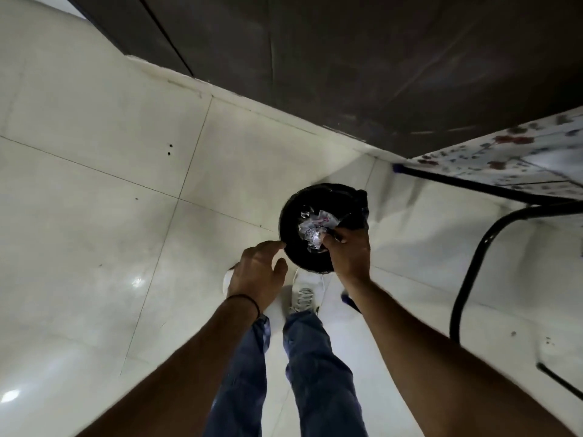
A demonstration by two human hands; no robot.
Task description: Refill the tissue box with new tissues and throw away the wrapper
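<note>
Crinkled, glossy plastic, the wrapper (315, 230) is bunched in my right hand (348, 250), whose grip is closed on it over the round black bin (293, 216). My fingers hide part of it; its print is too blurred to read. My left hand (255, 272) hangs half-curled, empty, above the pale tiled floor (110, 200).

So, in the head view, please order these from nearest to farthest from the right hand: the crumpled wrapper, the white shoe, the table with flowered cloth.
1. Crumpled wrapper: pinched in the right hand, over the black bin.
2. White shoe: on the floor, just below the bin.
3. Table with flowered cloth: far off, upper right.
</note>
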